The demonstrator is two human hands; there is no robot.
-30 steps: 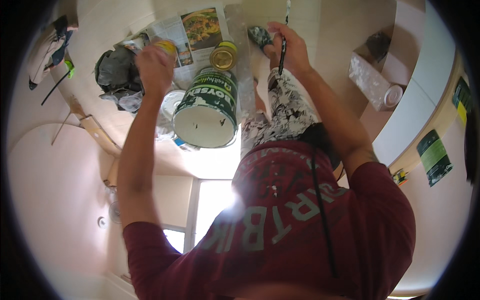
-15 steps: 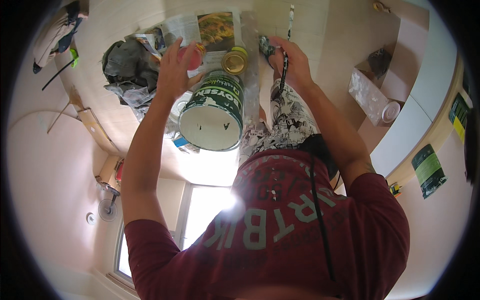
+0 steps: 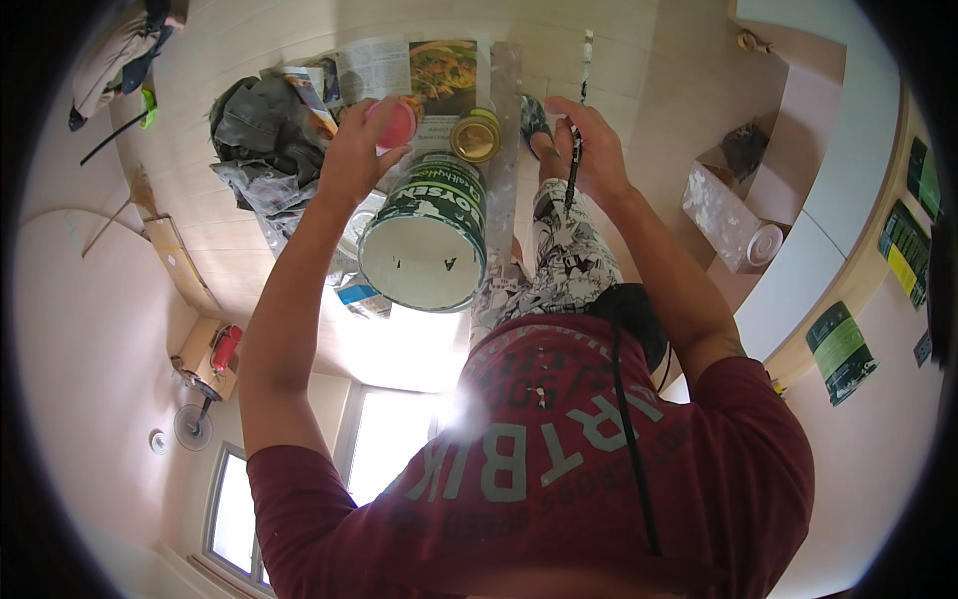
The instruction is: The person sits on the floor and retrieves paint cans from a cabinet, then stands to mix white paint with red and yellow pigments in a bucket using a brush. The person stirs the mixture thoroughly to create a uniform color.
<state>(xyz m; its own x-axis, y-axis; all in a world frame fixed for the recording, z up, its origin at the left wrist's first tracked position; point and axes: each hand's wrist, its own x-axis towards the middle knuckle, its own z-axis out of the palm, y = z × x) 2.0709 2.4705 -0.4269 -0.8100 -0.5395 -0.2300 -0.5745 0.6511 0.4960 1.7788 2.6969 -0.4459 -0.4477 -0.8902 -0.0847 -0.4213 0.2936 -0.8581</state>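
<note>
My left hand (image 3: 349,155) is closed around a small round container with a pink-red top (image 3: 395,122), held above the newspaper (image 3: 374,75). Right beside it stands a small can with a gold lid (image 3: 475,138). Nearer to me is a large green-and-white paint bucket (image 3: 454,195), its pale round end facing me. Over my right leg, my right hand (image 3: 596,150) grips a slim black-and-white stick (image 3: 576,150), paint-spattered, with one end pointing away from me. Whether the stick bears bristles cannot be made out.
A crumpled dark grey cloth (image 3: 257,120) lies left of the newspaper. A paint-stained strip (image 3: 505,90) borders the paper's right side. Further right are an open paint-marked box (image 3: 723,210) and a tape roll (image 3: 750,42). A fan (image 3: 193,426) stands at the lower left.
The whole view has shifted slightly. My left hand has moved a little to the right with the pink-topped container, now showing more of its top. My right hand still grips the stick.
</note>
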